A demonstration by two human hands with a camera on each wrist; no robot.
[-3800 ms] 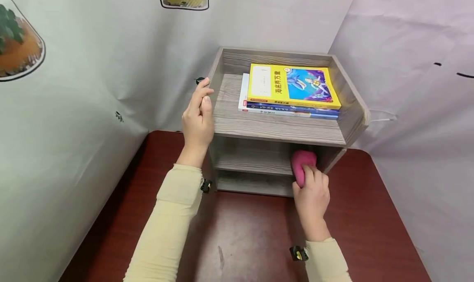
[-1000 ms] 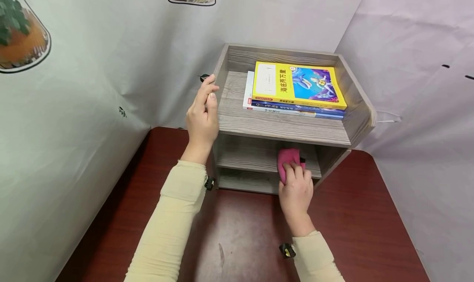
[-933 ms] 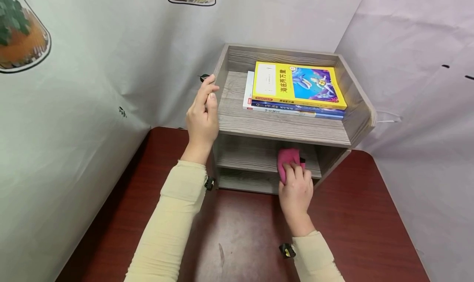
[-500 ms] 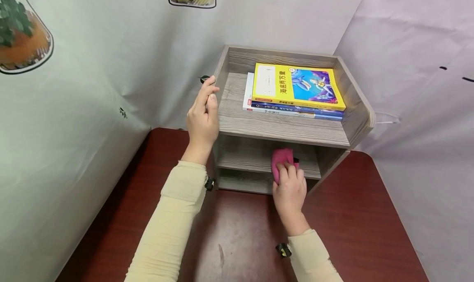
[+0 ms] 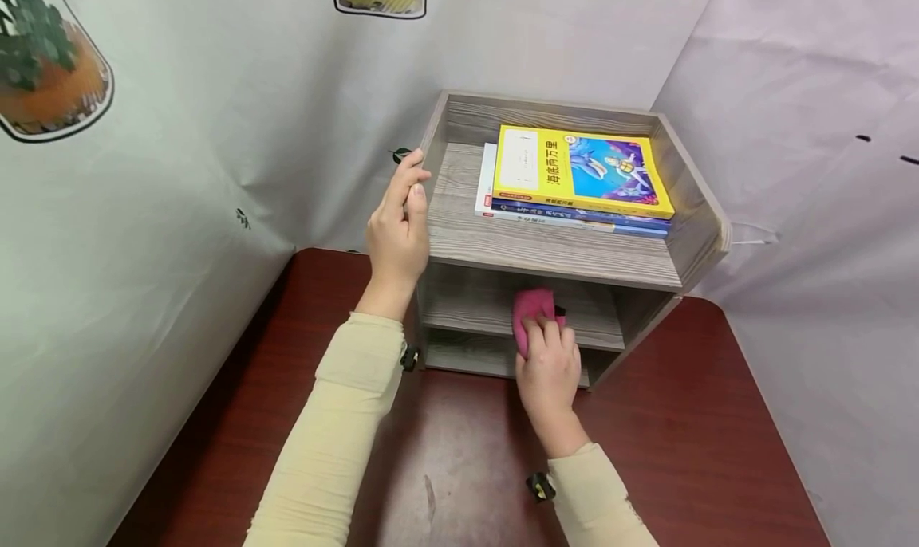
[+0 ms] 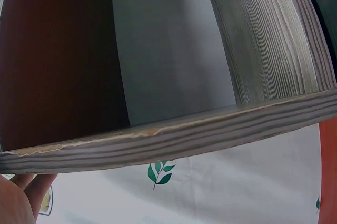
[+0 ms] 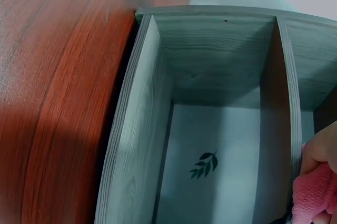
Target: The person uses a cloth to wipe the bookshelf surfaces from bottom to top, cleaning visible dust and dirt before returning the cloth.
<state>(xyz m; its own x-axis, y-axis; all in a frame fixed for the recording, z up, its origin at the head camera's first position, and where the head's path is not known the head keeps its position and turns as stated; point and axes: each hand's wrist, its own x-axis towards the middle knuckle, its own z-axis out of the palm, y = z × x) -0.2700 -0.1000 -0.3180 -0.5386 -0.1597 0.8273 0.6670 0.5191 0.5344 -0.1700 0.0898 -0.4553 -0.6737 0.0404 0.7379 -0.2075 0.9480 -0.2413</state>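
A small grey wood-grain shelf unit [image 5: 467, 245] stands on a dark red table. My right hand [image 5: 549, 371] grips a folded pink cloth [image 5: 533, 304] with a dark tab at its right side, at the middle board [image 5: 463, 317] under the top deck. In the right wrist view the pink cloth [image 7: 315, 195] shows at the lower right, beside a board's front edge. My left hand [image 5: 398, 240] rests against the unit's left side panel, fingers pointing up and fairly straight. The left wrist view shows only some of its fingers [image 6: 38, 192] at the panel's edge.
Several books lie stacked on the top deck, a yellow book [image 5: 527, 164] uppermost. White wall sheets with printed plants [image 5: 53, 76] hang behind and on both sides. The red table [image 5: 689, 419] extends right of the unit and in front.
My right hand has moved the pink cloth leftward along the middle board, from near the right side panel towards the centre. The left hand stays at the left panel; the view shifts slightly.
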